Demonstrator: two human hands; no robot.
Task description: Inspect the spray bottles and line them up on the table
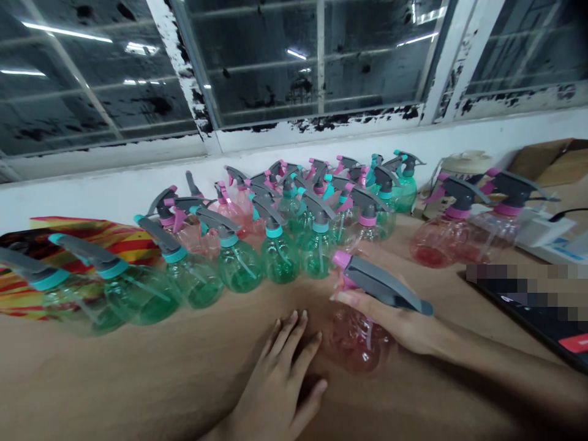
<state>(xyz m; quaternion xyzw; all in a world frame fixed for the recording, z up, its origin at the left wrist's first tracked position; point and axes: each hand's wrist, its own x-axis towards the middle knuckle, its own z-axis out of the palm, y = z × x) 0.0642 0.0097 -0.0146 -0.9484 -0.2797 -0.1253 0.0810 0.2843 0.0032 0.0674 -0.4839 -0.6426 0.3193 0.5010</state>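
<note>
My right hand (404,324) is wrapped round a pink spray bottle (356,343) with a grey trigger head (383,285), which stands on the brown table (138,380). Just left of that bottle, my left hand (280,380) lies flat on the table with its fingers stretched out, holding nothing. Behind both hands stands a crowd of several green spray bottles (239,263) and pink spray bottles (229,208) with grey triggers, reaching back to the white wall.
Two more pink spray bottles (441,239) stand at the right. A dark tablet screen (542,312) lies at the right edge, near a white box (542,229) and a cardboard box (555,159). A red and yellow striped bag (92,239) lies at the left. Windows run above.
</note>
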